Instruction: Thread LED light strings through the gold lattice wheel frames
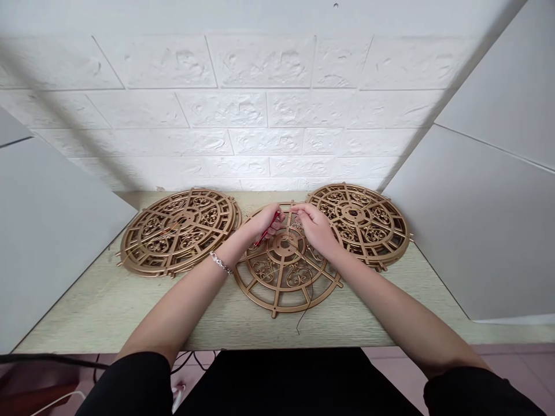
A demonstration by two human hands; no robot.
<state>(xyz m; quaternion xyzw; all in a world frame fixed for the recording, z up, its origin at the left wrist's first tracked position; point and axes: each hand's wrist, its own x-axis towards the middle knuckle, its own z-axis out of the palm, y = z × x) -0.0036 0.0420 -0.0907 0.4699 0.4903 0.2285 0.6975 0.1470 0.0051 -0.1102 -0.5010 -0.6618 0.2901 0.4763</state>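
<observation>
A round gold-coloured openwork disc [280, 275], with spokes and scroll ornaments, lies flat between my forearms. My left hand [269, 220] is closed over its far left part, gripping a slim red-handled tool [265, 232]; its working end is hard to make out. Over the disc's far right part, my right hand [316, 229] has thumb and fingertips brought together in a pinch. What sits between those fingertips is too small to name. A thin dark wire [311, 289] curves across the disc and runs past its near rim onto the tabletop.
Stacks of similar discs stand on the left [150, 263] and right [392, 254], close to the middle one. Thin wires [167, 231] lie on the left stack. A white brick-pattern wall [269, 141] closes off the back; pale panels flank the wooden table [359, 326]. Cables hang below.
</observation>
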